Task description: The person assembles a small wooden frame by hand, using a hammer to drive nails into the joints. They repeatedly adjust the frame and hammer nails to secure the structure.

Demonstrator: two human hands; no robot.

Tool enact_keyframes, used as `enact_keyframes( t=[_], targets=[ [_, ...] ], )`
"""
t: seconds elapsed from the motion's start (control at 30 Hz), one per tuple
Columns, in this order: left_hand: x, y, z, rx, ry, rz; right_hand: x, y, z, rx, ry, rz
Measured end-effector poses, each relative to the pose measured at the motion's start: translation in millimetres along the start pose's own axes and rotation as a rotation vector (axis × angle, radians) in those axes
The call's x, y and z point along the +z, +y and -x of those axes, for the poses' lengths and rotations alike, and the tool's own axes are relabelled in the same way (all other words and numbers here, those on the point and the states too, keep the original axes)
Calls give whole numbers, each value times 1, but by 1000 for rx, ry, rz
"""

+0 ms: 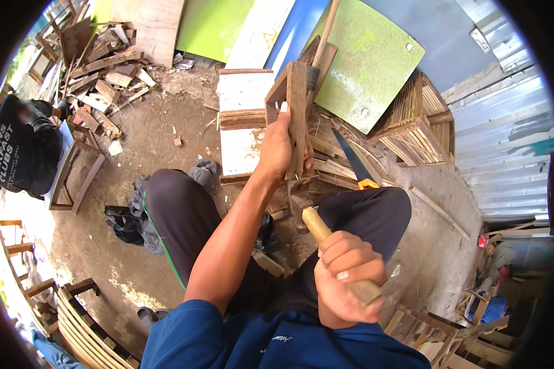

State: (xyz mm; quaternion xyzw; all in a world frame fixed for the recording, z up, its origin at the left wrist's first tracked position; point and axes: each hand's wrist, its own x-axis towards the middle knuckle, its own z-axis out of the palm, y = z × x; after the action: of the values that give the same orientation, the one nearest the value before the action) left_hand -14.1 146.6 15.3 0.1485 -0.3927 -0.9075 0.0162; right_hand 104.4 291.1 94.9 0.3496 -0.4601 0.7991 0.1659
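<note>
My left hand [277, 147] is closed around a brown wooden frame [297, 98], its thumb laid along the near piece. The frame stands tilted in front of me, above a white-topped wooden piece [245, 150]. In my right hand [349, 270] is a hammer [317, 225], gripped near the end of its pale wooden handle. The metal hammer head is close to the frame's lower end; whether they touch I cannot tell. A handsaw [351, 157] with an orange grip leans by my right knee.
Scrap wood [108, 77] is heaped at the far left. A person in a black shirt [24, 144] sits at the left beside a wooden frame piece [80, 166]. Slatted woodwork [421, 126] and a corrugated metal wall [505, 147] stand at the right. Green and blue panels lean behind.
</note>
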Motion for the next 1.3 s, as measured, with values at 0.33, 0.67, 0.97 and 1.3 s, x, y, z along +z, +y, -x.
enact_keyframes(
  t=[0.33,0.67,0.97,1.3],
  targets=[
    [-7,9,-7,79,62,-189,-49,20,-101,743,381,-276],
    [-10,25,-5,2,-17,-162,-54,64,-175,1595,-42,-307],
    [-6,28,-1,21,96,-69,-39,8,-150,717,-506,71],
    [-8,29,-1,-47,55,87,-35,13,-97,690,-317,-125]
  ],
)
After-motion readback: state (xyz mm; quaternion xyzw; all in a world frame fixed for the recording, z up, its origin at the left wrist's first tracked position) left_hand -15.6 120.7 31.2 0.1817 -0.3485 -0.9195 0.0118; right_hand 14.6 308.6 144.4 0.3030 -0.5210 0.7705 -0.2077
